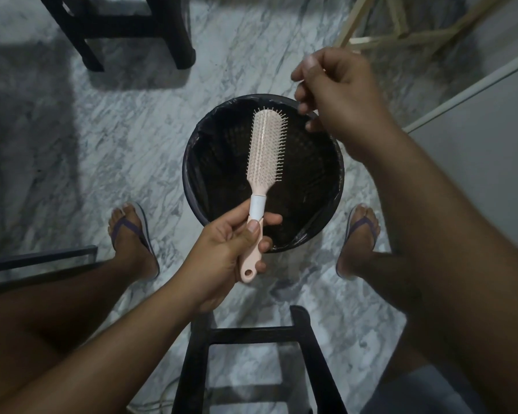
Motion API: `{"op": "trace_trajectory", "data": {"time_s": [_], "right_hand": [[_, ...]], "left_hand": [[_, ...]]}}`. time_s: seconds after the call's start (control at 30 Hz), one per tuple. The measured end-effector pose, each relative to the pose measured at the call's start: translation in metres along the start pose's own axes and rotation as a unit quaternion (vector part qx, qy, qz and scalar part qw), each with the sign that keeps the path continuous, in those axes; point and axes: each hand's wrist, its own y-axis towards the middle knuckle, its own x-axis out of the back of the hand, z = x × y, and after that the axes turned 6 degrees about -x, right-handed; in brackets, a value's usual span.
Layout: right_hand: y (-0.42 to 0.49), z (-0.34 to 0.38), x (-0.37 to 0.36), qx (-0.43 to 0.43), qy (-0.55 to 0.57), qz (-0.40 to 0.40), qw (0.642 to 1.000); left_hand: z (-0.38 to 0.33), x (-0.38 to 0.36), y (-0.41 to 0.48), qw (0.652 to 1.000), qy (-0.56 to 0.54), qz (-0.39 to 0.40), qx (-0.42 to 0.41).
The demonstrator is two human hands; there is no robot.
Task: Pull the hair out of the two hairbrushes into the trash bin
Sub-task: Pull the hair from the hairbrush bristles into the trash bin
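Observation:
My left hand (234,249) grips the handle of a pale pink hairbrush (265,153) with a white collar. Its bristled head points up and away, directly over the trash bin (192,186), which is round, dark and lined with a black bag. My right hand (338,97) hovers above the bin's far right rim, just right of the brush's tip, fingers curled with thumb and fingertips pinched together. Whether any hair is between them is too fine to see. Only one hairbrush is in view.
I sit with both feet in purple flip-flops (135,231) on the marble floor, either side of the bin. A black stool frame (251,363) stands between my legs, another black stool (126,31) at the far left, pale wooden bars (380,37) at the far right.

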Motion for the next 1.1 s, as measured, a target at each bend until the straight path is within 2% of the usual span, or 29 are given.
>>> {"op": "trace_trajectory", "data": {"time_s": [0.1,0.17,0.2,0.23,0.3,0.4,0.47,0.57,0.63,0.7,0.77,0.83,0.97,1.03,1.1], "right_hand": [[-0.002,0.015,-0.003,-0.020,0.203,0.019,0.979],[-0.003,0.025,0.003,-0.015,0.274,-0.008,0.962],[-0.002,0.025,0.005,0.003,0.251,-0.037,0.967],[-0.003,0.023,0.005,0.031,0.177,-0.066,0.982],[-0.007,0.015,0.001,0.080,-0.052,-0.059,0.994],[-0.015,-0.001,-0.017,0.045,-0.237,0.054,0.969],[-0.015,-0.010,-0.030,0.089,-0.294,0.030,0.951],[-0.008,-0.012,-0.034,0.107,-0.252,-0.025,0.962],[0.000,-0.013,-0.029,0.066,-0.199,-0.025,0.977],[0.006,-0.012,-0.021,0.000,-0.090,-0.012,0.996],[0.008,-0.013,-0.013,-0.068,0.009,0.005,0.998],[0.010,-0.021,-0.008,-0.081,-0.027,0.000,0.996],[0.004,-0.034,-0.014,-0.032,-0.157,-0.033,0.987],[-0.004,-0.031,-0.024,-0.015,-0.159,-0.018,0.987],[-0.012,-0.024,-0.034,-0.046,-0.091,0.032,0.994]], "left_hand": [[0.002,-0.001,0.000,1.000,0.017,-0.008,0.004],[0.003,0.000,-0.001,1.000,0.023,-0.012,0.001],[0.002,0.001,-0.001,1.000,0.024,-0.013,-0.001],[0.002,0.001,-0.001,1.000,0.024,-0.013,-0.003],[0.001,0.002,0.000,0.999,0.030,-0.012,-0.006],[0.004,0.001,0.000,0.998,0.057,-0.013,-0.017],[0.007,0.000,-0.001,0.996,0.081,-0.013,-0.025],[0.012,-0.001,-0.004,0.995,0.094,-0.009,-0.026],[0.014,0.000,-0.007,0.996,0.090,0.000,-0.024],[0.015,0.001,-0.009,0.997,0.070,0.009,-0.022],[0.013,0.003,-0.010,0.999,0.039,0.007,-0.020],[0.010,0.005,-0.007,1.000,0.005,-0.012,-0.021],[0.003,0.007,-0.001,0.998,-0.029,-0.044,-0.024],[0.002,0.007,0.000,0.998,-0.028,-0.044,-0.024],[0.002,0.006,-0.001,0.999,-0.023,-0.040,-0.023]]}}
